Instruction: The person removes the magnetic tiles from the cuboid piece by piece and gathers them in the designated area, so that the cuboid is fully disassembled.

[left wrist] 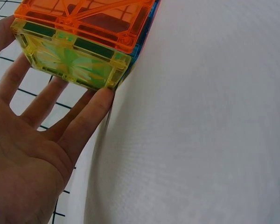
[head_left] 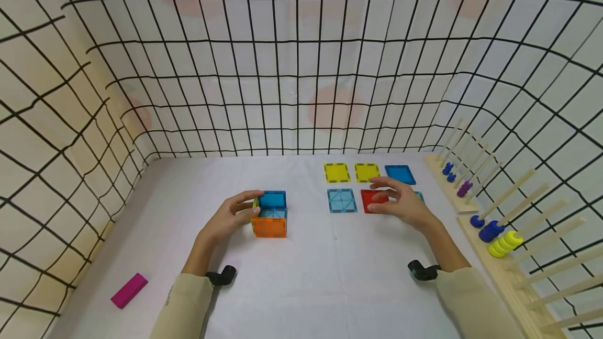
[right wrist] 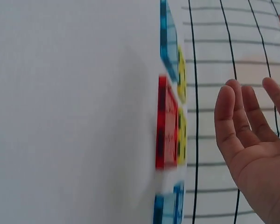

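Low on the table is an open-topped box of magnetic tiles (head_left: 270,227), with an orange front, blue back and yellow-green left wall (left wrist: 67,60). My left hand (head_left: 234,211) holds this box from the left, thumb at the front upper corner and fingers along the back edge of the yellow wall. The right side appears open in the head view. My right hand (head_left: 400,204) hovers over a red tile (head_left: 369,199), hiding part of it. In the right wrist view its fingers are loosely bent, apart from the tile, with nothing between them.
A light blue tile (head_left: 342,201) lies left of the red one. Behind them are yellow tiles (head_left: 336,172) and a darker blue tile (head_left: 400,174). Wooden peg racks (head_left: 499,260) with beads line the right side. A magenta block (head_left: 129,291) lies front left; black wire mesh (head_left: 297,56) surrounds the table.
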Available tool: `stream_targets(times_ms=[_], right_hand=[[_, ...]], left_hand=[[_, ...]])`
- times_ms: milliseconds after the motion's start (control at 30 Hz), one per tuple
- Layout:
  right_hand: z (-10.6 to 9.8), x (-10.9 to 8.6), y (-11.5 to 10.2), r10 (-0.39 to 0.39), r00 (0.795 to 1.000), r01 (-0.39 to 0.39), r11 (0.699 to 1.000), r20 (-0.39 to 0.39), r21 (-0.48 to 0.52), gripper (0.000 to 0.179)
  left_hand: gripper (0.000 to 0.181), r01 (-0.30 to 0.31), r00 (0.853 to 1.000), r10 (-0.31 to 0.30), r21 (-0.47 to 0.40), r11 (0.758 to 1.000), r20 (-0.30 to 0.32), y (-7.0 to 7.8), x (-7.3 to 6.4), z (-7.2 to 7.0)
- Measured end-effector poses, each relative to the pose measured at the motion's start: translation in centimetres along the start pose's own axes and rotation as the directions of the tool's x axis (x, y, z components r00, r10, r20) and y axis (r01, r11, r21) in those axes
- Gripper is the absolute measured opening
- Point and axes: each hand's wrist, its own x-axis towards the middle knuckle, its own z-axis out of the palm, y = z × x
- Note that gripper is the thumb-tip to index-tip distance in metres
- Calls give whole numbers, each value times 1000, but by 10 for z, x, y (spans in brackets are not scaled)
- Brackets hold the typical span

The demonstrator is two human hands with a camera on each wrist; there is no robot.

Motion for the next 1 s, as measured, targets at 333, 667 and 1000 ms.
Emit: stream_targets(times_ms=[333, 667, 1000], right_hand=[[64, 12, -25, -66, 991, 49, 989, 119, 142, 57], [122, 23, -44, -154, 969, 135, 985, 191, 105, 47], [158, 32, -61, -200, 954, 193, 980, 224, 56, 44]], left_hand=[[47, -7, 1000, 7, 0, 1000, -4, -1, 0, 2], [45, -14, 1000, 14, 0, 1000, -14, 1, 1, 3], [46, 1, 1000, -2, -14, 1000, -25, 1, 6, 7]])
